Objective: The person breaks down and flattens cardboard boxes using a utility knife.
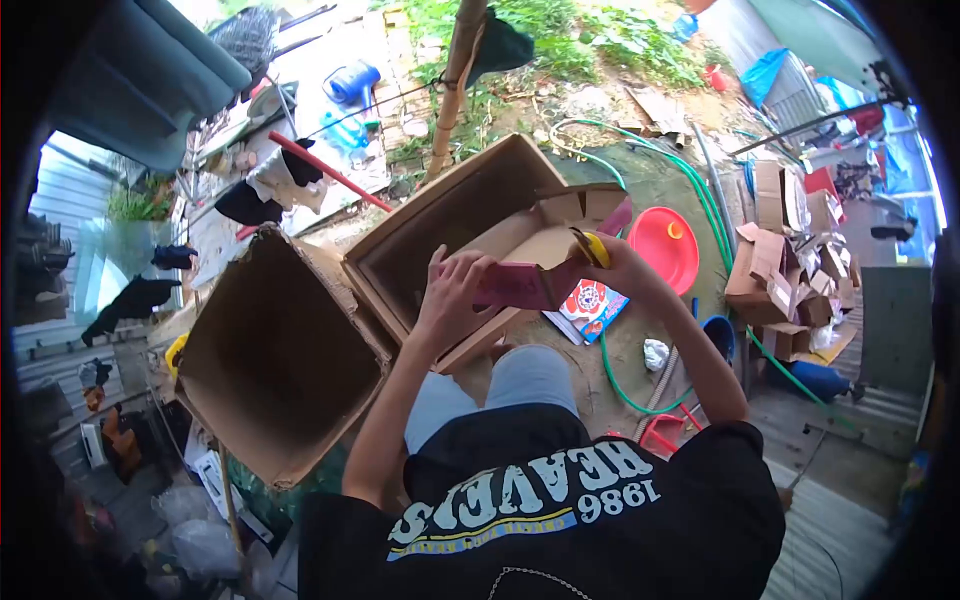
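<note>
Seen from above, both hands are closed on a flat pink carton [520, 285] held in front of the person's knees: the left hand [452, 290] grips its near-left end with fingers curled over the top edge, and the right hand [612, 262] pinches the far-right end, with something yellow [594, 248] at the fingers, perhaps a tool or tape roll, too blurred to name. Handling this well likely means keeping both ends supported so the thin card stays flat and does not buckle in the middle. Just behind the hands lies an open shallow cardboard box [470, 215] with its flaps out; to the left of the left hand a large empty cardboard box [275, 355] lies tipped on its side. Below the right hand a printed booklet [588, 308] rests on the ground, its writing unreadable. Beyond the right hand sit a red plastic basin [665, 250], a green hose [690, 190] and a heap of flattened cartons [785, 270]. The person's black shirt [540, 500] reads "BEAVERS 1986".
</note>
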Action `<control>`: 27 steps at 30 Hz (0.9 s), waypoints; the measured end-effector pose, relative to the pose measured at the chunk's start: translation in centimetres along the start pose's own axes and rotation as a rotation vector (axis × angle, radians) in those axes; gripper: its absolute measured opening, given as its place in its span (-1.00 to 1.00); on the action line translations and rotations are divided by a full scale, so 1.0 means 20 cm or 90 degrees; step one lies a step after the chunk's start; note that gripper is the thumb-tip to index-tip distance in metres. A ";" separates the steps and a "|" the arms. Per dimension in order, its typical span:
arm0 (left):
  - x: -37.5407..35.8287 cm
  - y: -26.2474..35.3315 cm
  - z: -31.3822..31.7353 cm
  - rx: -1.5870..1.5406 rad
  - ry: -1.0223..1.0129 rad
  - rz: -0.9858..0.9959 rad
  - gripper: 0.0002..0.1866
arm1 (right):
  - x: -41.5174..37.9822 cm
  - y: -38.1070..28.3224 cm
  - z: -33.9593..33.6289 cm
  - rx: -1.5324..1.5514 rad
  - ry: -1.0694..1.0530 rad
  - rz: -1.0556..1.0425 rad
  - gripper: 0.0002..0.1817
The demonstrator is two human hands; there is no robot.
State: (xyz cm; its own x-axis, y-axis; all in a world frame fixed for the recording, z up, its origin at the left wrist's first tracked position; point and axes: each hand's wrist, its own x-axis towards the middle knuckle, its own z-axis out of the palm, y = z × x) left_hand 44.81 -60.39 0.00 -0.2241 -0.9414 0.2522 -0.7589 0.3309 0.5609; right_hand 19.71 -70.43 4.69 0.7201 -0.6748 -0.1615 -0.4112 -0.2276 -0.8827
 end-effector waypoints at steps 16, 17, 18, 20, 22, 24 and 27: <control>-0.35 0.30 -0.52 -0.355 -0.548 0.194 -0.49 | -0.65 -0.54 0.57 0.023 0.329 -0.090 -0.76; -0.42 0.32 -0.52 -0.210 -0.459 0.167 -0.40 | -0.66 -0.54 0.58 0.009 0.292 -0.070 -0.76; -0.44 0.33 -0.54 -0.206 -0.470 0.177 -0.40 | -0.67 -0.55 0.60 -0.003 0.253 -0.048 -0.76; -0.47 0.36 -0.61 0.114 -0.124 0.227 -0.32 | -0.66 -0.51 0.61 -0.005 0.271 -0.027 -0.76; -0.55 0.25 -0.58 0.137 -0.021 0.250 -0.35 | -0.64 -0.46 0.60 0.117 0.341 -0.070 -0.76; -0.63 0.14 -0.55 0.197 0.303 0.311 -0.44 | -0.64 -0.55 0.58 0.202 0.392 -0.062 -0.77; -0.70 0.09 -0.54 0.210 0.491 0.347 -0.58 | -0.55 -0.55 0.62 0.254 0.481 -0.095 -0.81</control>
State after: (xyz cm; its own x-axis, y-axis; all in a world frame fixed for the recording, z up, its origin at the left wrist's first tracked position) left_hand 53.21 -45.93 6.05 -0.2231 -0.3278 0.9180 -0.8284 0.5601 -0.0013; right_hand 23.26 -51.86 10.66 0.1278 -0.9753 0.1803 -0.0130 -0.1835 -0.9829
